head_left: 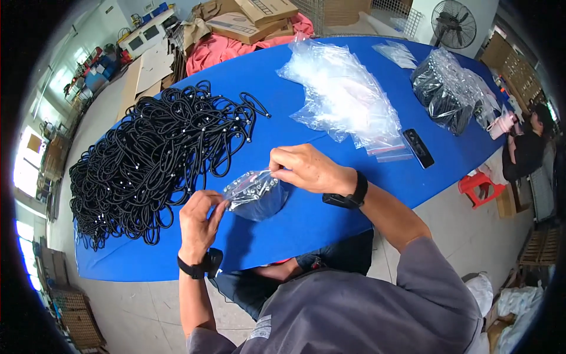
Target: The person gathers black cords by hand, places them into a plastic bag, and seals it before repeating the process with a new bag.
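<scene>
Between my two hands hangs a clear plastic zip bag [257,203] with small silvery metal pieces gathered along its upper part. My left hand [199,223] pinches its left corner between thumb and fingers. At the opposite top corner, my right hand [303,167] is closed on the bag too. Whether the bag's mouth is sealed, I cannot tell. Just left of my hands spreads a large tangled heap of black elastic cord loops [147,156], dotted with small metal clasps. Beyond my right hand lies a pile of clear plastic bags [348,88].
The blue-covered table [318,221] carries a dark phone [418,148] at the right. Farther right are plastic-wrapped black bundles [448,88] and a small stack of bags [396,54]. A fan [453,25], a red stool [481,188] and a seated person [527,144] are beyond.
</scene>
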The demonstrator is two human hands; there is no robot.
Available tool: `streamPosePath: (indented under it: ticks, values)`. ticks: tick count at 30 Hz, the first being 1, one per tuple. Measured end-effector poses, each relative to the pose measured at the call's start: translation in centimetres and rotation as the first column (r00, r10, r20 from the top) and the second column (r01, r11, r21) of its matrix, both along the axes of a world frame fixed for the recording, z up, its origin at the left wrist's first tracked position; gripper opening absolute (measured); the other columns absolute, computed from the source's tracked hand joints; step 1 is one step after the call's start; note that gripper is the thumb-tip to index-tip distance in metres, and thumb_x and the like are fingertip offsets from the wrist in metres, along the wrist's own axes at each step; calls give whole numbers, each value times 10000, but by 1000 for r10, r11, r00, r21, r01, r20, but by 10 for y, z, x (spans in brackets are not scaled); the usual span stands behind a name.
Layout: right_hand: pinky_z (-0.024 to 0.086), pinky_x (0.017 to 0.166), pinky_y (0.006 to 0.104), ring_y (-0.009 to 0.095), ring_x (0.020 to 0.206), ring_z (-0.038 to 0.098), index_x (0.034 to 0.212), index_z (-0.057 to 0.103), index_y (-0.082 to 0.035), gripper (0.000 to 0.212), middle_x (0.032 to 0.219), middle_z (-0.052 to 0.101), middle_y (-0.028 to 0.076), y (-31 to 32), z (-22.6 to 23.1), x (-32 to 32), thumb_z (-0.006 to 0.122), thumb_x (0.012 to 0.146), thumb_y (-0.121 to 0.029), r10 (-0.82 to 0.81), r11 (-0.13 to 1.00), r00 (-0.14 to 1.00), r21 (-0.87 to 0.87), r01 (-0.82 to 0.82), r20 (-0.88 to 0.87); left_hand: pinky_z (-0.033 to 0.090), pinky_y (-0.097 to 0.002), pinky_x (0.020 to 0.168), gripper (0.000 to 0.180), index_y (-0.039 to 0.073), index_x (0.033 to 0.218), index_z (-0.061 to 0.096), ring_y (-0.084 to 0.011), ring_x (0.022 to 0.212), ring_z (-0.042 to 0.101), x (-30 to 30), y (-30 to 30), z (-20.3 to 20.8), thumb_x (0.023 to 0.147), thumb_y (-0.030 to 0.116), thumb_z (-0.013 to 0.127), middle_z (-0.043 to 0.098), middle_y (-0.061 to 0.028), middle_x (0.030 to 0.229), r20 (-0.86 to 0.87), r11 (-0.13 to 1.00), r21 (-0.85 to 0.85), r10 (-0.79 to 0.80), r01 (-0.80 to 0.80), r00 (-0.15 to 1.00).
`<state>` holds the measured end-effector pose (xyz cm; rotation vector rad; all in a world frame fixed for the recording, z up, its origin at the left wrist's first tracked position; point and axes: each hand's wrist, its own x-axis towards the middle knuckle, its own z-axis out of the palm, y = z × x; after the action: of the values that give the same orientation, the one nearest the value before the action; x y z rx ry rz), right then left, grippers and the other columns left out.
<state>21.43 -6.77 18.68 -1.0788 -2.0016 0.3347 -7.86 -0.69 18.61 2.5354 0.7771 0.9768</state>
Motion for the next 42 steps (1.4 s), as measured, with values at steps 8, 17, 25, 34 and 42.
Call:
streamPosePath:
  ticks: [8,17,25,34,42]
  values:
    - [511,655,390,322,774,660,960,568,-25,118,865,646,128,-2,-2,-7,659,885,-25,-24,999,1000,-44,23,-13,535,-375,825,269,-4,1009,699,-273,922,683,-2,2,-1,773,45,818,712,-124,958,-30,993,-120,-18,14,999]
    - [558,669,379,321,793,703,1046,584,-40,156,915,681,129,-3,-6,-14,661,912,-49,-71,997,997,18,70,33,528,-407,818,637,19,1341,598,-325,927,662,51,0,5,780,194,843,702,-128,1033,6,997,-77,20,-19,1000]
    - [564,706,376,321,853,703,1162,604,-29,259,959,676,134,-16,-9,0,652,908,-44,-74,996,995,-36,77,65,507,-414,761,339,34,1121,711,-314,846,635,59,-4,4,823,171,797,668,-121,887,-183,964,-263,-99,49,978]
    - [514,680,447,363,820,634,1116,639,-29,232,924,605,153,-9,3,-6,662,897,-101,52,999,988,-24,-49,144,503,-446,770,273,40,1063,721,-341,887,628,59,1,1,841,195,761,655,-116,881,-165,986,-135,-119,97,979]
    - [490,665,426,362,745,595,921,642,11,41,848,590,164,-14,3,-32,636,910,-28,-38,991,978,131,11,205,533,-430,781,226,75,1063,713,-327,918,639,42,2,-5,904,236,694,629,-92,950,-202,988,-83,-145,131,969]
